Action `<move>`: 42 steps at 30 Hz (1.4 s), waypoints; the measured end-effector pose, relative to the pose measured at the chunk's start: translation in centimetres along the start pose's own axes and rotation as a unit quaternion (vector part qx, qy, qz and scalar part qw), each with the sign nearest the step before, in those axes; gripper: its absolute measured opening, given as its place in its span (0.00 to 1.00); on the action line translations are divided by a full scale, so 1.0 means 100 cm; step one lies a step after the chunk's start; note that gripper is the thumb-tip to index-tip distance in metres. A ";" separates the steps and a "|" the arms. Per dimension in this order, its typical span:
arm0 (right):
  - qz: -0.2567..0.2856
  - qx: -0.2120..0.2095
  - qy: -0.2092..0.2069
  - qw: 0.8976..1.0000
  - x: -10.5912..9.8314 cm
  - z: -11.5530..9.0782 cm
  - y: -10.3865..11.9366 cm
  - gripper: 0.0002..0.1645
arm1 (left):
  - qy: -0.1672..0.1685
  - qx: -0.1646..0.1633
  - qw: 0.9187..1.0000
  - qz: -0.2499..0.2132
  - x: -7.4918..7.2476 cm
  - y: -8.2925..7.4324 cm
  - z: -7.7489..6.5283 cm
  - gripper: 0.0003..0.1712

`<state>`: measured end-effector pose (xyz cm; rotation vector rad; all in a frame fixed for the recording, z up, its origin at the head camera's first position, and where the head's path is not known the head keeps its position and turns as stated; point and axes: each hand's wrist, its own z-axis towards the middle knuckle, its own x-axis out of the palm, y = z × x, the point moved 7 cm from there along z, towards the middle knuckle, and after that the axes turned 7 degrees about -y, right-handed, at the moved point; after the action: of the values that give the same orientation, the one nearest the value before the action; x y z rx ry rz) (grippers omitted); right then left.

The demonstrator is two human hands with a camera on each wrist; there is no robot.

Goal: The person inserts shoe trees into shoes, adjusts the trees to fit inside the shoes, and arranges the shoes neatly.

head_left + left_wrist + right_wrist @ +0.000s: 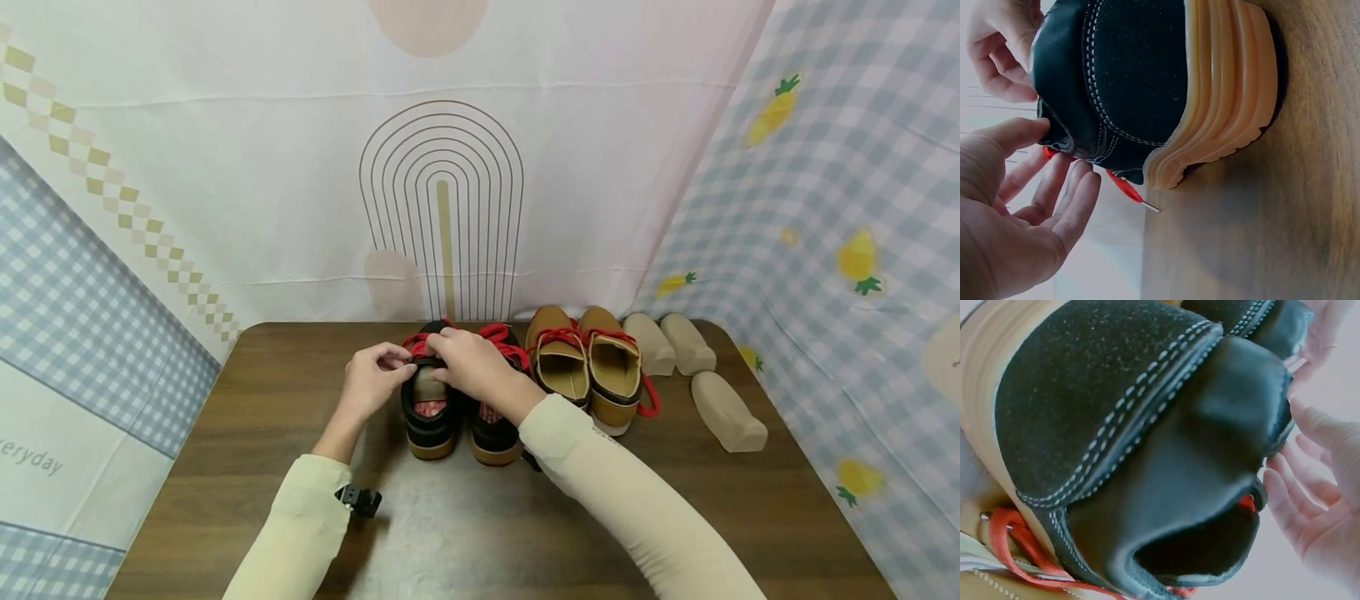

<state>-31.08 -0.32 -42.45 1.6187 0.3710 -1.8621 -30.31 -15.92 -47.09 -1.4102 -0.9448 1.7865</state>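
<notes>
Both hands are at the opening of the left black shoe [429,433], which has red laces and a tan sole. My left hand [375,379] pinches the edge of its collar, with the thumb on the black rim and fingers beneath in the left wrist view. From the other side, my right hand [472,362] grips the tongue area, thumb toward the opening. Inside that opening show a beige piece [431,386] and a red patterned insole [430,407]. The second black shoe [495,437] stands alongside, partly hidden under the right wrist.
Right of the black shoes stands a pair of tan shoes [615,367] with red laces, one lace hanging beside the heel. Farther right lie three beige shoe forms [727,412]. A fabric backdrop [600,183] rises behind the wooden table [255,417].
</notes>
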 end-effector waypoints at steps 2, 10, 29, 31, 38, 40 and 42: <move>0.014 -0.004 -0.006 1.000 -0.004 -0.003 -0.001 0.18 | 0.003 0.004 1.000 0.008 -0.001 -0.002 -0.001 0.09; 0.093 0.000 -0.050 0.994 -0.022 -0.022 -0.007 0.17 | -0.021 0.041 0.999 0.028 -0.010 -0.015 -0.007 0.13; 0.159 -0.027 -0.183 0.970 -0.058 -0.084 -0.029 0.19 | -0.032 0.115 0.993 0.003 -0.001 -0.063 -0.025 0.16; 0.153 -0.030 -0.195 0.968 -0.062 -0.091 -0.032 0.20 | -0.029 0.120 0.992 0.003 0.001 -0.067 -0.026 0.16; 0.157 -0.036 -0.209 0.965 -0.071 -0.114 -0.045 0.28 | -0.016 0.127 0.992 0.001 0.009 -0.076 -0.032 0.15; 0.153 -0.040 -0.213 0.964 -0.073 -0.120 -0.048 0.29 | -0.009 0.125 0.992 -0.010 0.012 -0.079 -0.033 0.15; 0.149 -0.044 -0.219 0.963 -0.076 -0.126 -0.051 0.30 | 0.000 0.121 0.992 -0.019 0.016 -0.081 -0.035 0.16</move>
<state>-24.07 13.04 -38.72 1.0892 0.0148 -1.8696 -26.71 -9.96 -41.53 -1.2310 -0.7231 1.8047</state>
